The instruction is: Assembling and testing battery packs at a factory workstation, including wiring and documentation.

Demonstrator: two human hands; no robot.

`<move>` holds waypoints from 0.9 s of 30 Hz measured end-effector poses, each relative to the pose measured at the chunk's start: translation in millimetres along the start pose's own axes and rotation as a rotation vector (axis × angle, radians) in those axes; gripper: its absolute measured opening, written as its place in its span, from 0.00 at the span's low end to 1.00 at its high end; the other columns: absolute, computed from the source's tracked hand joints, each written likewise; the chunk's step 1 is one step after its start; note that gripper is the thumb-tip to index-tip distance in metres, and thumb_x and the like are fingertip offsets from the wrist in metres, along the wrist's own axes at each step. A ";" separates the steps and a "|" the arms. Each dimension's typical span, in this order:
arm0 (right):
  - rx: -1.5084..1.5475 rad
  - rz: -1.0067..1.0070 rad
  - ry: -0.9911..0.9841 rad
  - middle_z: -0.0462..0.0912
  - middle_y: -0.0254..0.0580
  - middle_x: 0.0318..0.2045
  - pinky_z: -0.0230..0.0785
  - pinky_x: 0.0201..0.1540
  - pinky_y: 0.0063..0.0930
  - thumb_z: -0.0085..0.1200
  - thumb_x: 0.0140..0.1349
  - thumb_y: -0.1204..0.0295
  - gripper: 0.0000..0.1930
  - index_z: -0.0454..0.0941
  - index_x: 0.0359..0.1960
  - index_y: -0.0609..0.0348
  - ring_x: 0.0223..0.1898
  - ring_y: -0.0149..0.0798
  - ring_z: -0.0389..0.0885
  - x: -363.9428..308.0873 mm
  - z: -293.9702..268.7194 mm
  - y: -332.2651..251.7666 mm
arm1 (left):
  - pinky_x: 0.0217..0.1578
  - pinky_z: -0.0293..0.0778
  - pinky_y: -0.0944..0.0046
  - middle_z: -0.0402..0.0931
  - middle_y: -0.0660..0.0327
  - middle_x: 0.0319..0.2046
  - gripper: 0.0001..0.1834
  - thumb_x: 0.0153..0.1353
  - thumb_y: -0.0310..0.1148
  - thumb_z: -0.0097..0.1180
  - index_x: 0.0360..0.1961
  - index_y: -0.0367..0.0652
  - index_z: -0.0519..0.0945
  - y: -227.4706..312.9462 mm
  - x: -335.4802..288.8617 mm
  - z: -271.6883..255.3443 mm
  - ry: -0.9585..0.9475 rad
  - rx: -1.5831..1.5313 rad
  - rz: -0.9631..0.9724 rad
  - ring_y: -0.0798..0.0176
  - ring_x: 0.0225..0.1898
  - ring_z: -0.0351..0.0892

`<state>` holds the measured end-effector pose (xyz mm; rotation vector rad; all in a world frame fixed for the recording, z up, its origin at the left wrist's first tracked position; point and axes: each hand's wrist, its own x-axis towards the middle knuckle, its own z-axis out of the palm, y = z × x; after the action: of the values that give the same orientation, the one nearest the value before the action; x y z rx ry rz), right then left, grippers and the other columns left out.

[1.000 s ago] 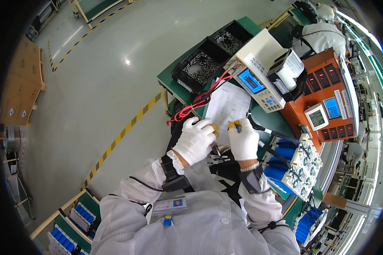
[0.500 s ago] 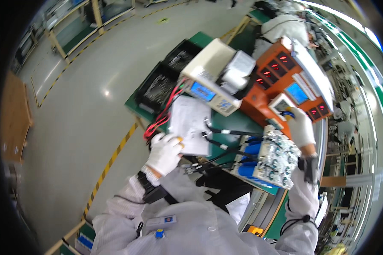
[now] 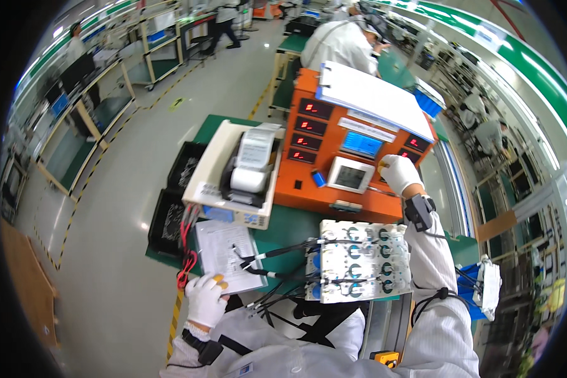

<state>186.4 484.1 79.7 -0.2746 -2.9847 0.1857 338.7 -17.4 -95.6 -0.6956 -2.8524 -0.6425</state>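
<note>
My left hand (image 3: 206, 299), in a white glove with yellowed fingertips, lies at the near left corner of a printed sheet (image 3: 223, 252). Its fingers are curled together; what they grip, if anything, is hidden. Red leads (image 3: 188, 261) hang just beyond it. My right hand (image 3: 400, 175), also gloved, is closed at the front of an orange instrument box (image 3: 290, 186), right of a white-framed meter (image 3: 350, 175). Anything inside its fingers is too small to make out. A small blue object (image 3: 319, 179) is left of the meter. Nearer me stands a white-topped block of blue cylinders (image 3: 365, 261) with black cables.
A cream tester (image 3: 217, 151) carrying a printer with a paper roll stands left of the orange box. Black trays (image 3: 167, 220) line the green table's left edge (image 3: 151, 252). Another blue-and-white block (image 3: 485, 286) sits at right. A person in white (image 3: 340, 47) works beyond.
My view has turned and lifted, so the bench appears rotated. My right hand, which had a blue item at its fingers, is now curled right of the meter. My left hand stays by the sheet.
</note>
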 end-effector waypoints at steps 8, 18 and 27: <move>-0.093 -0.076 -0.250 0.85 0.49 0.41 0.75 0.50 0.39 0.60 0.50 0.65 0.17 0.85 0.44 0.50 0.45 0.52 0.83 -8.0 54.0 110.9 | 0.54 0.63 0.47 0.81 0.60 0.45 0.19 0.36 0.34 0.70 0.34 0.48 0.84 6.7 15.8 2.7 -0.037 0.068 -0.011 0.52 0.52 0.75; 0.379 -0.210 -0.214 0.82 0.48 0.23 0.74 0.34 0.34 0.61 0.42 0.70 0.10 0.84 0.28 0.60 0.26 0.46 0.81 -22.1 -89.3 92.3 | 0.48 0.70 0.47 0.82 0.60 0.40 0.16 0.42 0.31 0.63 0.37 0.49 0.84 26.1 19.7 -14.5 -0.110 0.130 -0.070 0.53 0.47 0.79; 1.377 -0.351 0.246 0.82 0.44 0.26 0.75 0.27 0.26 0.45 0.59 0.73 0.13 0.77 0.42 0.66 0.24 0.34 0.82 69.9 -153.3 98.1 | 0.43 0.72 0.49 0.82 0.59 0.35 0.14 0.42 0.32 0.63 0.35 0.49 0.84 30.6 32.4 -11.7 -0.068 0.089 -0.035 0.51 0.42 0.80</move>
<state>158.0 610.0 226.0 0.3503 -1.9599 1.7867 324.7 15.3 -66.3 -0.6675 -2.9412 -0.5024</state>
